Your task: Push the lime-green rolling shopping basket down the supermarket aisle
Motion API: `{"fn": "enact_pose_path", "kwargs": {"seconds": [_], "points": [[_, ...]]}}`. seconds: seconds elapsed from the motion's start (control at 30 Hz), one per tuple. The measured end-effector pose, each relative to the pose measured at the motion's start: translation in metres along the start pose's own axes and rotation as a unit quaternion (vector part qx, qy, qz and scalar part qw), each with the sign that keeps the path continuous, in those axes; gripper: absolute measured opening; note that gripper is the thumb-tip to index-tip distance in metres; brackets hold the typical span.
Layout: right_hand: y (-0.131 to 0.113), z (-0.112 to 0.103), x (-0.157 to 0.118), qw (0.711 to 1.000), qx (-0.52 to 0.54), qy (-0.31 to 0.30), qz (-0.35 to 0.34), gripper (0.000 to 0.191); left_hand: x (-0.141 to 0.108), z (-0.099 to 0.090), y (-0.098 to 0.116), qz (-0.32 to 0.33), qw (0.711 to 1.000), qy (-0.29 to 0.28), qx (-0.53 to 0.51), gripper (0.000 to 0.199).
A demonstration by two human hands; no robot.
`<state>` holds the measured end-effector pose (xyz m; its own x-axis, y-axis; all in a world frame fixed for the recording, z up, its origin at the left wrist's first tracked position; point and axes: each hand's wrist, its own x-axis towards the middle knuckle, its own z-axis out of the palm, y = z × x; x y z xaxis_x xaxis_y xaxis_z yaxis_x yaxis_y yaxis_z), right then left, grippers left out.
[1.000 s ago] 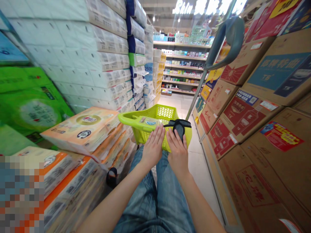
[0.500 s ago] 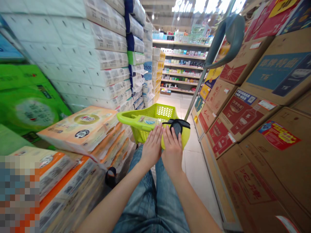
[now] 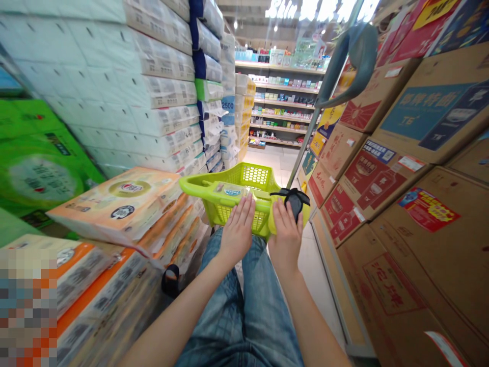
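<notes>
My left hand [image 3: 237, 228] lies palm down with its fingers stretched across the folded handle of the lime-green shopping basket [image 3: 217, 213]. A little to its right, my right hand [image 3: 284, 237] has its fingers over a soft-looking yellow thing [image 3: 307, 213] with black straps and a dark round disc; its thumb is hidden. This yellow thing rests at the right end of the basket, and I cannot make out its kind. The basket stands in front of my jeans-clad legs [image 3: 263, 311]. A grey pole with a loop handle [image 3: 349, 66] slants up behind it.
Tall stacks of tissue packs [image 3: 168, 92] and orange packs [image 3: 126, 188] line the left side. Cardboard cartons [image 3: 431, 244] are piled on the right, with a low metal-edged base [image 3: 332, 275] along the pale floor. Stocked shelves [image 3: 282, 102] stand at the far end.
My right hand has moved right, away from my left hand, and the yellow thing has shifted right with it. My left hand has stayed on the basket handle. The view has shifted slightly.
</notes>
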<state>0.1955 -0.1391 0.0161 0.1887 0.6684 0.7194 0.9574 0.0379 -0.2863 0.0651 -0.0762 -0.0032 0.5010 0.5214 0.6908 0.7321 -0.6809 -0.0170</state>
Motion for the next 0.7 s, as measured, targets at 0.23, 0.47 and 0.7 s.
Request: {"fn": "enact_pose_path", "kwargs": {"seconds": [0.23, 0.47, 0.7], "points": [[-0.021, -0.002, -0.005, 0.995, 0.017, -0.061, -0.073, 0.08, 0.0, 0.0, -0.002, 0.008, 1.0, 0.004, 0.0, 0.077], [0.031, -0.018, 0.005, 1.0, -0.005, 0.01, 0.015, 0.081, 0.001, 0.001, 0.001, -0.001, 1.0, 0.002, -0.014, 0.08], [-0.015, 0.008, 0.003, 1.0, -0.018, 0.013, -0.009, 0.077, 0.001, -0.001, 0.001, -0.002, 1.0, 0.0, -0.006, 0.077]]}}
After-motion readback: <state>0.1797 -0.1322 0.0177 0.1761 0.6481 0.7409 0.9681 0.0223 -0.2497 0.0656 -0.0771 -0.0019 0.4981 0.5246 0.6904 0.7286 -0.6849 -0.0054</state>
